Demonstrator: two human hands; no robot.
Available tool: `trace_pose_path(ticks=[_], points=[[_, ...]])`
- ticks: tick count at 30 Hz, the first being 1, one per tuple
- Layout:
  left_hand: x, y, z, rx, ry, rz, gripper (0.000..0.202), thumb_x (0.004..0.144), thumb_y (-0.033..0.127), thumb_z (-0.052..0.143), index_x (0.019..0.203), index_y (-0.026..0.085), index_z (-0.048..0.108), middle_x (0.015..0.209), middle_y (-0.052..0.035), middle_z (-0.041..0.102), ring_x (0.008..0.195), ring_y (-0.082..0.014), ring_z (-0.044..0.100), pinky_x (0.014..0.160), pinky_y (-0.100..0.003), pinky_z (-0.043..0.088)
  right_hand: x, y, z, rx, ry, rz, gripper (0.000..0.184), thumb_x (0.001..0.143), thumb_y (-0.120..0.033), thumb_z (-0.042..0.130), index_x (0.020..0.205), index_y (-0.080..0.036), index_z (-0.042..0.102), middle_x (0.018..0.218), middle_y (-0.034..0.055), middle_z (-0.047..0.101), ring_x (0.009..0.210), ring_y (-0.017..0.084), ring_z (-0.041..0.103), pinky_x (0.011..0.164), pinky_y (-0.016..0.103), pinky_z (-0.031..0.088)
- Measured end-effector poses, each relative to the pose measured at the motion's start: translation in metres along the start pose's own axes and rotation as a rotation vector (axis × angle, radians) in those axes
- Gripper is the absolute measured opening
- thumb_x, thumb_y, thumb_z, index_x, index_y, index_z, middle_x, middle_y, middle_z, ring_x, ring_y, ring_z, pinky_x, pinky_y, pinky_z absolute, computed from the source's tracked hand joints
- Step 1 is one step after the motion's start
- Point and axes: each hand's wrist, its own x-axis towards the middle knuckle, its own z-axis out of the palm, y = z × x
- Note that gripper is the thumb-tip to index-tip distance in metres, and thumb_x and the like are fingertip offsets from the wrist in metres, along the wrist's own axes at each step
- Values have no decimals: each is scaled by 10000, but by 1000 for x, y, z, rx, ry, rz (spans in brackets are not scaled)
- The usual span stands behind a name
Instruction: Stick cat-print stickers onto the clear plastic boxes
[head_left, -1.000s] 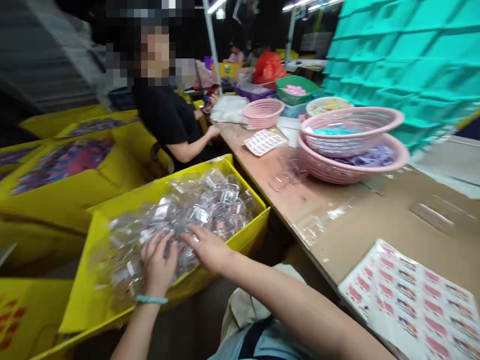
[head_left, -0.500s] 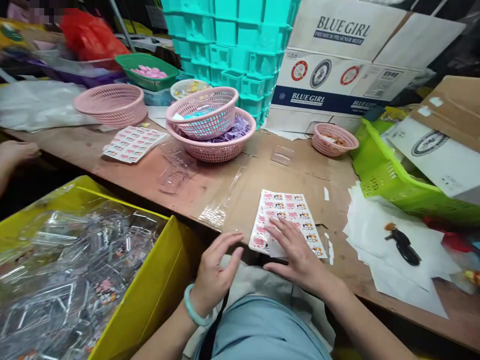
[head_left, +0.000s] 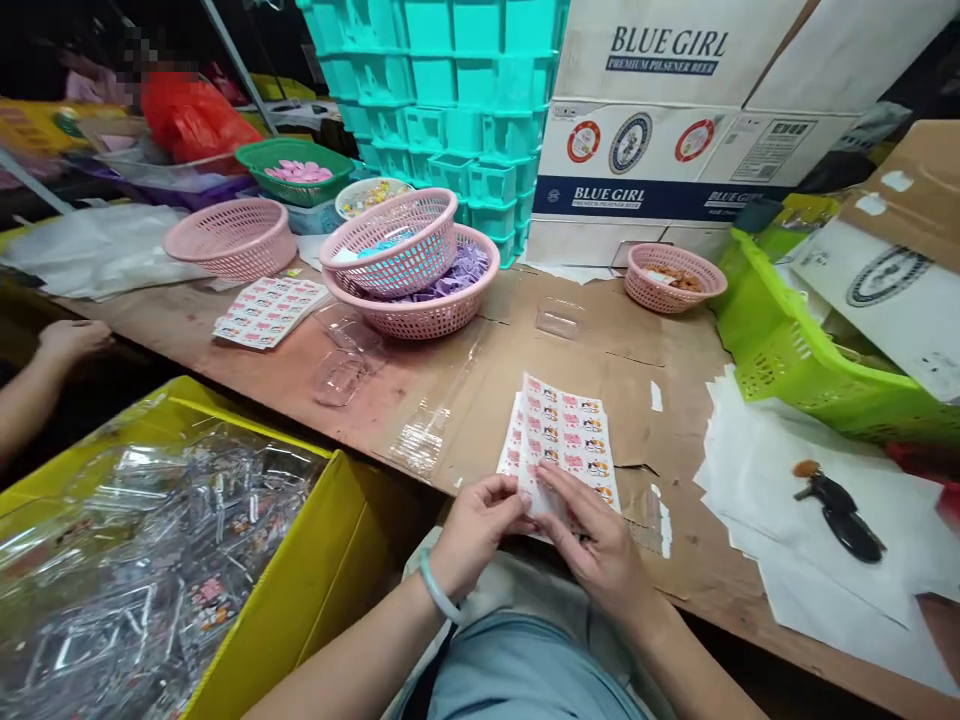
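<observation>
A printed sticker sheet [head_left: 559, 425] with small cat pictures and pink lettering lies on top of other sheets at the table's front edge. My left hand [head_left: 480, 530] pinches its near left corner between thumb and fingers. A pale bracelet circles that wrist. My right hand [head_left: 596, 530] is on the near end of the same sheet, fingers over the printed face and thumb low at the edge. The fingertips of both hands almost meet, and what lies just between them is partly hidden. A clear plastic blister shell [head_left: 560, 318] lies beyond the sheets.
On my left stands a yellow bin [head_left: 300, 540] of clear packs. Pink baskets [head_left: 412, 315], another sticker stack [head_left: 270, 310] and turquoise crates [head_left: 450, 80] are farther back. White papers [head_left: 810, 500] bearing a black-handled tool [head_left: 844, 515] lie right. Another person's hand [head_left: 75, 345] shows far left.
My left hand has moved right and closed on the sheet's corner. My right hand has come closer to it. The top sheet has shifted and turned slightly on the stack.
</observation>
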Motion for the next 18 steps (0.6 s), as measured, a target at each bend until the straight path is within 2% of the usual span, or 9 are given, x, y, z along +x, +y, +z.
trace_pose_path(ticks=[3,6,8,10,13,15,18], points=[[4,2,1,277,-11,189,130,769,221,581,743,125,666,714,-28,610,660,-128,564,674,-260,485,8,5,3,75,23,33,404,882,-235,563,1284,-261,544,1260,54,613,1130,217,602,973,378,512],[9,9,0,618,-16,416,208,779,131,494,748,130,700,777,-57,629,753,-155,571,717,-261,462,10,15,10,155,36,53,329,868,-262,582,1194,-268,626,1136,32,687,993,203,676,889,313,559],[11,13,-1,731,-26,469,236,783,121,480,773,132,716,772,-63,631,768,-161,568,736,-265,455,10,21,15,193,78,86,291,865,-287,577,1141,-258,665,1089,31,708,949,206,694,869,298,564],[13,16,1,738,-51,473,253,776,113,481,817,136,729,769,-64,638,789,-167,569,759,-272,451,10,25,16,211,126,155,269,863,-329,569,1082,-243,700,1053,38,721,923,219,702,860,298,564],[15,15,6,610,-111,414,264,753,123,503,871,143,738,821,-64,658,815,-172,570,786,-284,445,13,27,13,236,202,356,296,837,-426,577,968,-216,740,968,55,742,862,240,713,784,291,585],[15,15,9,476,-142,293,259,756,190,534,910,135,735,784,-55,641,710,-150,546,698,-275,446,16,28,9,315,229,486,339,798,-485,604,914,-202,749,934,63,745,841,247,712,733,285,594],[18,15,10,325,-154,148,323,748,301,578,971,112,715,700,-31,585,569,-97,454,580,-245,396,18,26,6,503,189,540,370,711,-486,697,954,-211,742,997,60,734,907,247,694,787,299,581]])
